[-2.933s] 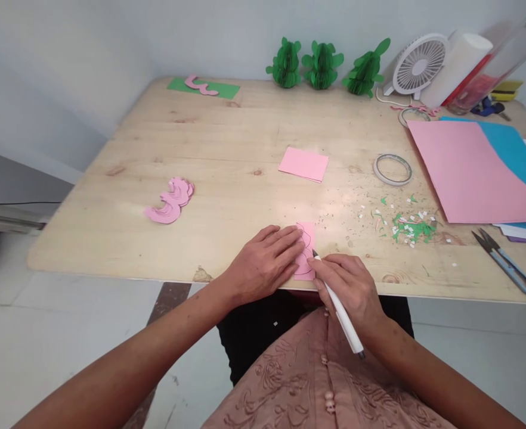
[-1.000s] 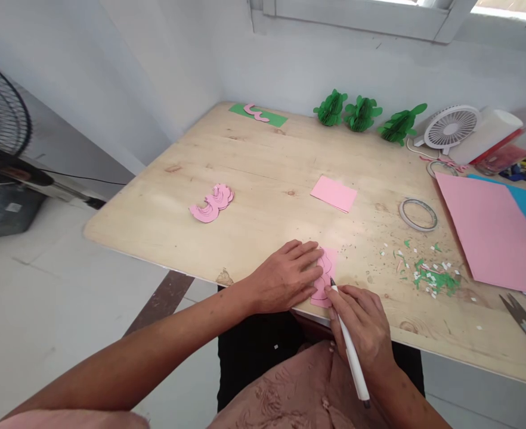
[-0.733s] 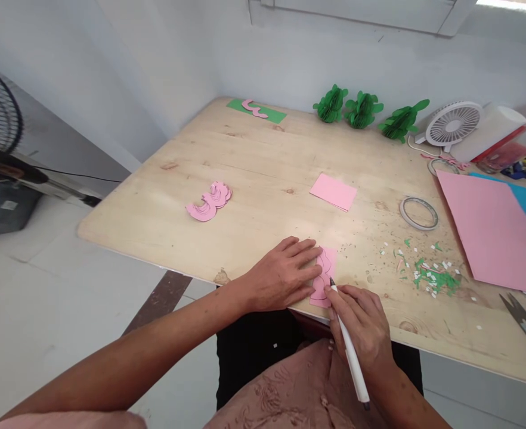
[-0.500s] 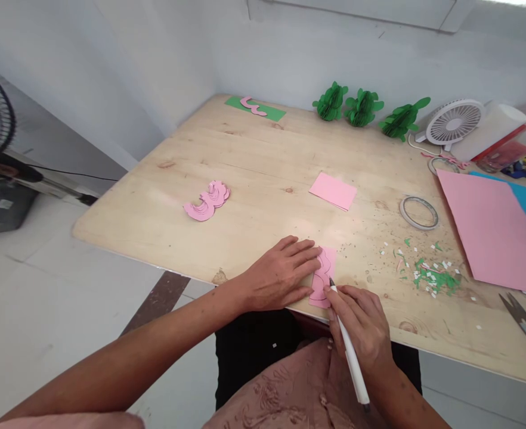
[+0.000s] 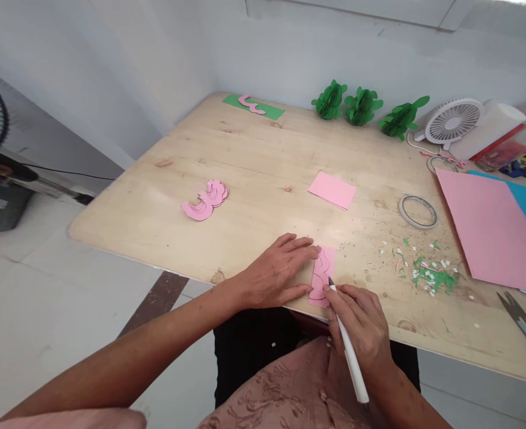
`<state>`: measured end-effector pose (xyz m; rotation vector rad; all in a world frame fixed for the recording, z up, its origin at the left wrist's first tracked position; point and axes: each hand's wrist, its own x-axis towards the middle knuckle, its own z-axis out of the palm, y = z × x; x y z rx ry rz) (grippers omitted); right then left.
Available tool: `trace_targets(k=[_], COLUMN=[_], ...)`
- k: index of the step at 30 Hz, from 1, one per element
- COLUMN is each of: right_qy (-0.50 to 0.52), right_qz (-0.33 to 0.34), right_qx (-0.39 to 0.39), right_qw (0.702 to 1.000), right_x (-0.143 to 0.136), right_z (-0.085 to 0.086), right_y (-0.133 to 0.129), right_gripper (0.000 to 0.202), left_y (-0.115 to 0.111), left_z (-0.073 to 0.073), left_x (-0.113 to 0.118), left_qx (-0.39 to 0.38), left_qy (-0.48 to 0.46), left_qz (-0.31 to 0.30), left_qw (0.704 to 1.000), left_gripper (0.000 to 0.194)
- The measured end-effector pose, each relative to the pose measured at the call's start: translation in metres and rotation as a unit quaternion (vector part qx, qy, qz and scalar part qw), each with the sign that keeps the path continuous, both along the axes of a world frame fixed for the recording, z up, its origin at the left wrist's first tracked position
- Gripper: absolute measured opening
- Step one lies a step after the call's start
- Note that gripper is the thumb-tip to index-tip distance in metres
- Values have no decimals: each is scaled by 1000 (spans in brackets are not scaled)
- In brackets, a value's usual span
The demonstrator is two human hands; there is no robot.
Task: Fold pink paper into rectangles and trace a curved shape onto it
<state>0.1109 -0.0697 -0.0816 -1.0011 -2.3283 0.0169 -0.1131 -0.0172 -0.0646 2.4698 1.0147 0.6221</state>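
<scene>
A small pink paper piece (image 5: 320,285) with dark curved outlines lies near the front edge of the table. My left hand (image 5: 278,271) rests flat beside it, fingers spread, with fingertips touching its left edge. A white pen (image 5: 351,357) is gripped in my right hand (image 5: 362,322), its dark tip at the right side of the piece. To the left is a stack of pink wavy cutouts (image 5: 207,201). Behind the piece sit a few pink paper rectangles (image 5: 332,190).
On the right are a tape roll (image 5: 417,212), green and white scraps (image 5: 435,279), scissors (image 5: 525,325) and a large pink sheet (image 5: 491,232). Green paper shapes (image 5: 364,107) and a small white fan (image 5: 453,123) line the wall. A green strip (image 5: 269,110) lies far left.
My left hand's fingers have drawn back slightly from the piece, baring more of its upper outline. The pen and right hand look almost the same.
</scene>
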Motion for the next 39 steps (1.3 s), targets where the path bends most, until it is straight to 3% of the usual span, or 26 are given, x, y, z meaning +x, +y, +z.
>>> trace_targets(k=[11,22,29,39], right_qy=[10,10,6,10], right_qz=[-1,-1,-1,-2], right_qx=[-3,3,2,4], right_qw=[1000,1000,1000,1000], right_x=[0,1,1,-1], right_z=[-1,-1,-2,0], right_y=[0,0,-1,-1], right_gripper=[33,37,35,36], left_y=[6,6,1,0], left_z=[-1,-1,-3,-6], left_x=[2,3,2,2], left_qx=[-36,-27,5,6], left_qy=[-47,-34,-10,-8], left_qz=[24,32,25,23], left_qw=[998,999,1000,1000], left_gripper=[44,47,62,59])
